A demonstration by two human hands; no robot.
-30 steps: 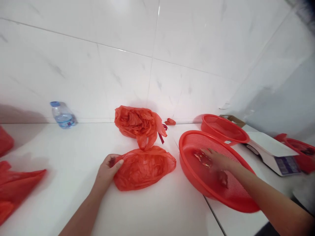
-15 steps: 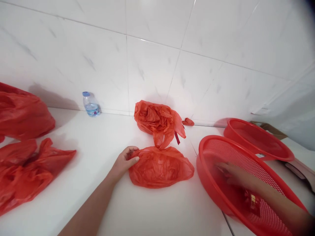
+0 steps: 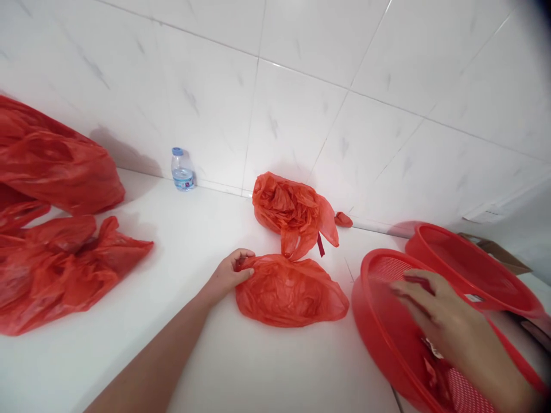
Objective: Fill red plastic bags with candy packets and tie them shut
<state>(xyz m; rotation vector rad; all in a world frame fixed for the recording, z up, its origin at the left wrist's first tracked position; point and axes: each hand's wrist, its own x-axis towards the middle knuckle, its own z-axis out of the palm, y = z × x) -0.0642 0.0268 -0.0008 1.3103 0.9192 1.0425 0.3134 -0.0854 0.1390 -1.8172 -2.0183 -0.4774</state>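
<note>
My left hand [image 3: 230, 275] pinches the left edge of a thin red plastic bag [image 3: 293, 295], which lies with its mouth spread on the white counter. Over the near red mesh basket [image 3: 374, 321], my right hand [image 3: 447, 321] is blurred, with its fingers curled. Something small and dark red [image 3: 419, 282] shows between thumb and fingers, too smeared to name. Below that hand, shiny red packets [image 3: 434, 373] sit inside the basket, partly covered by the wrist. Just behind the spread bag is a crumpled bundle of red plastic bags [image 3: 290, 209].
Full-looking red bags [image 3: 55, 160] and a slumped red bag [image 3: 73, 269] occupy the left side. A small water bottle [image 3: 183, 172] stands against the tiled wall. Behind the near basket are a second red basket [image 3: 469, 264] and a cardboard box [image 3: 501, 255]. A small red piece [image 3: 343, 219] lies by the wall.
My right hand has risen from inside the basket toward its upper rim, with something dark red in its fingers. My left hand keeps its pinch on the bag. The view has shifted slightly.
</note>
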